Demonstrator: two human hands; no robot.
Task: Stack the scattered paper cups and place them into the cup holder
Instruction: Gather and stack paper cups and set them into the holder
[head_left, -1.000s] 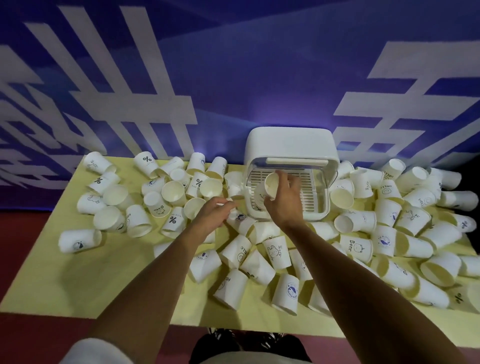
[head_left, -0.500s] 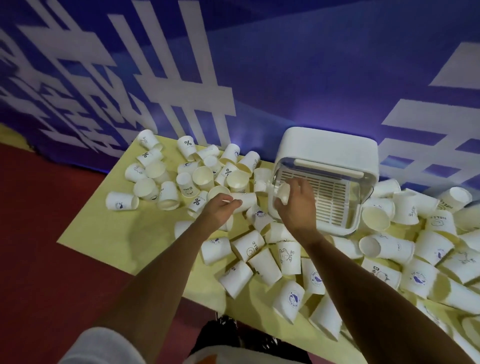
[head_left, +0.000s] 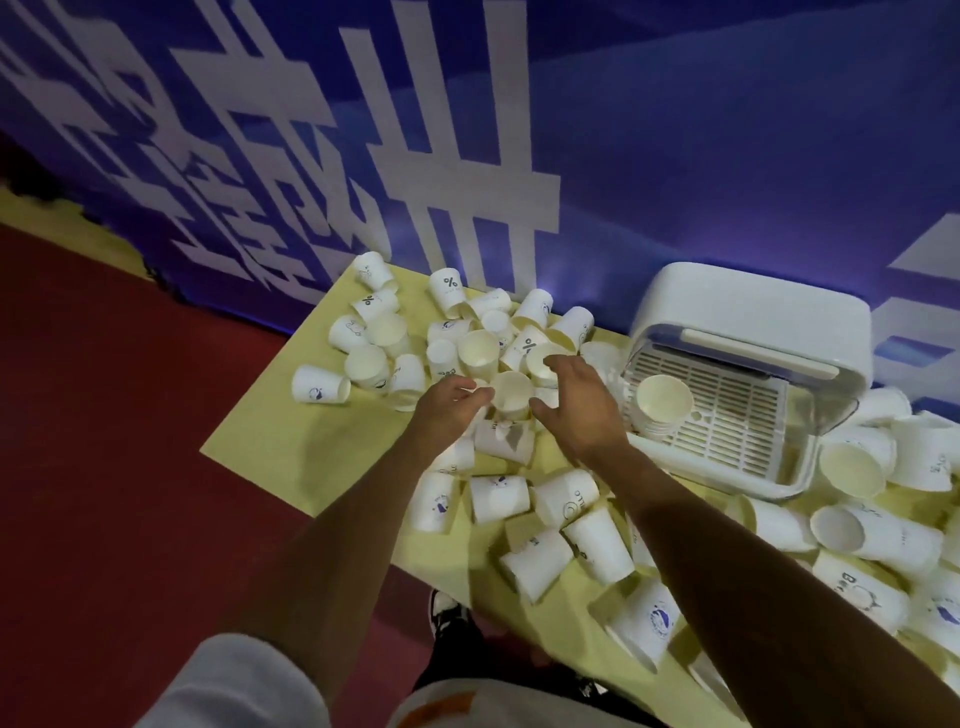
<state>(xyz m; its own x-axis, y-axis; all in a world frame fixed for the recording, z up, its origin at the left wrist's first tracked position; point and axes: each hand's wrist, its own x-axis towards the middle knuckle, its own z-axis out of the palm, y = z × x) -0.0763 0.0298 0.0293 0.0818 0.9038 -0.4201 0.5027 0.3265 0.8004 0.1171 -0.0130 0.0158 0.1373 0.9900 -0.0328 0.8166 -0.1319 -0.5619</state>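
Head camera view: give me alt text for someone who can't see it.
A person's two hands reach into scattered paper cups on a yellow table: the left hand touches a cup, and the right hand is open beside it. On the right, a white holder has a short stack on its grate.

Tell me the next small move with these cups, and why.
Probably close the right hand on the loose cup under its fingers and nest it into the upright cup beside the left hand. The right hand is open, the cup holder holds one short stack, and many cups lie scattered.
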